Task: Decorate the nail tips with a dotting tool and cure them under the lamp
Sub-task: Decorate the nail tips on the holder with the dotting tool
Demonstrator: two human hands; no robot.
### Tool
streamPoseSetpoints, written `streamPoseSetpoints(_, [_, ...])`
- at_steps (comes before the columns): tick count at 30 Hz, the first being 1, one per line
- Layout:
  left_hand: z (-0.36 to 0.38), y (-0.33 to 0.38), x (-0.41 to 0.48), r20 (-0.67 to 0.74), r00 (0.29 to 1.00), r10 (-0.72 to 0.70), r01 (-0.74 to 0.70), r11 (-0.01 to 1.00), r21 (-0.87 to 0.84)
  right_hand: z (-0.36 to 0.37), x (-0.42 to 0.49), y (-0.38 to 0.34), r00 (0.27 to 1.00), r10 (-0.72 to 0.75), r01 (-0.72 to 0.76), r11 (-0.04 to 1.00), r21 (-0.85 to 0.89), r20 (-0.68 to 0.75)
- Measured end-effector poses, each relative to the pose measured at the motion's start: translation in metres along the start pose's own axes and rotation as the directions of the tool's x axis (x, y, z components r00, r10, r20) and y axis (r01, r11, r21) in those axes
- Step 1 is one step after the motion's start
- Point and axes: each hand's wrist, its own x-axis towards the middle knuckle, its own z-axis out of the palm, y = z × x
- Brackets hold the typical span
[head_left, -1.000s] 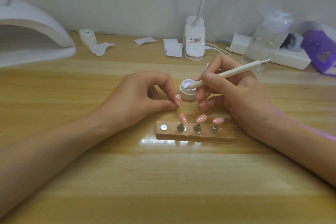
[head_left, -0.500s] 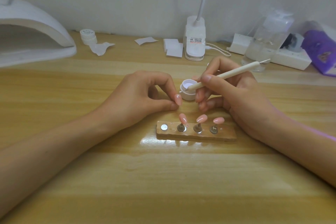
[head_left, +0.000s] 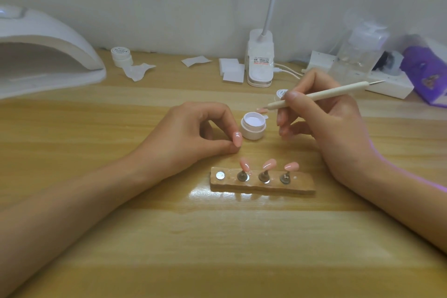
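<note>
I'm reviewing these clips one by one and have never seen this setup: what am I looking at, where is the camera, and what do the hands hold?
There is no machine here: a person works with bare hands, and the picture comes from a camera worn on their head, looking down at a wooden table. The left hand pinches a pink nail tip between thumb and forefinger. The right hand holds a dotting tool like a pen, its lower end pointing toward an open white jar. Nearer the camera lies a wooden holder with three more nail tips on small stands and one bare metal disc. At far left is the white curing lamp; by the wall stand a desk lamp base, a closed jar and a clear bottle.
</note>
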Motion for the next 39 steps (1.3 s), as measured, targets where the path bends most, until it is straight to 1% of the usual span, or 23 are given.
streamPoseSetpoints(2, [0.0, 0.0, 0.0, -0.007, 1.0, 0.001, -0.001, 1.0, 0.005, 0.001, 0.002, 0.002, 0.999, 0.041, -0.041, 0.998, -0.046, 0.014])
streamPoseSetpoints(7, [0.0, 0.0, -0.001, -0.01, 1.0, 0.003, -0.003, 1.0, 0.001, 0.0, 0.005, 0.005, 0.992, 0.112, -0.108, 0.991, -0.08, 0.053])
streamPoseSetpoints(13, [0.001, 0.0, -0.001, -0.009, 1.0, 0.002, -0.002, 1.0, -0.002, 0.0, 0.005, 0.007, 0.991, 0.118, -0.11, 0.987, -0.115, 0.065])
streamPoseSetpoints(22, [0.001, 0.001, -0.001, -0.005, 1.0, -0.002, 0.002, 1.0, -0.006, 0.002, 0.005, 0.005, 0.992, 0.113, -0.106, 0.989, -0.105, 0.061])
streamPoseSetpoints(25, [0.001, 0.001, -0.001, -0.01, 1.0, -0.007, 0.007, 1.0, -0.005, 0.002, 0.004, 0.003, 0.994, 0.093, -0.089, 0.992, -0.09, 0.049])
streamPoseSetpoints(32, [0.001, 0.0, -0.001, -0.008, 1.0, -0.013, 0.013, 1.0, -0.01, 0.001, 0.003, -0.003, 0.999, -0.04, 0.04, 0.999, 0.006, -0.028])
streamPoseSetpoints(39, [0.001, 0.001, -0.001, -0.005, 1.0, -0.011, 0.011, 1.0, -0.004, 0.0, 0.004, -0.004, 0.999, -0.039, 0.04, 0.997, 0.065, -0.018])
